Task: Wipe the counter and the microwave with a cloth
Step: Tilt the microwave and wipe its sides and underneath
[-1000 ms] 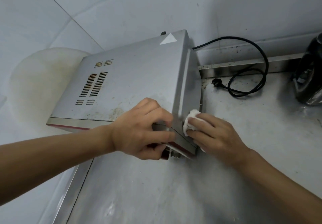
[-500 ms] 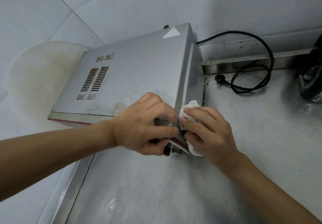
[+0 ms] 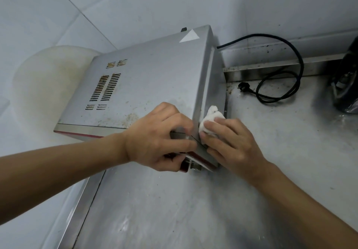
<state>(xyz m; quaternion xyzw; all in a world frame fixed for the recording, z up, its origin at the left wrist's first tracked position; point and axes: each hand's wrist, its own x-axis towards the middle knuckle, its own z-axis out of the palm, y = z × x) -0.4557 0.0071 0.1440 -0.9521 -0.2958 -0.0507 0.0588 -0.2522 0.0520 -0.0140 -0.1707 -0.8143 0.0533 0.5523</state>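
The microwave (image 3: pixel 151 78) stands on the steel bench (image 3: pixel 280 152), filling the view from the centre out toward ten o'clock; its back is near the tiled wall. The left hand (image 3: pixel 160 138) curls over the front right corner and grips it, seemingly to steady the casing. The right hand (image 3: pixel 232 144), just at three o'clock of the left, holds a small white cloth (image 3: pixel 211 119) wadded under bent fingers and presses it against the microwave's right side wall near the front edge. The cloth looks soft and light, easily bunched, best kept as a pad under the fingertips so that it does not slip on smooth metal. The microwave is probably heavy and stiff, though it might slide on the bench under sideways pressure, so bracing that corner makes sense. Brown specks (image 3: pixel 131 117) lie on the top near the front; wiping them seems yet to be done. A black power cord (image 3: pixel 298 63) loops on the bench at two o'clock, its plug (image 3: pixel 244 85) lying loose; a dark appliance (image 3: pixel 346 82) stands at three o'clock.
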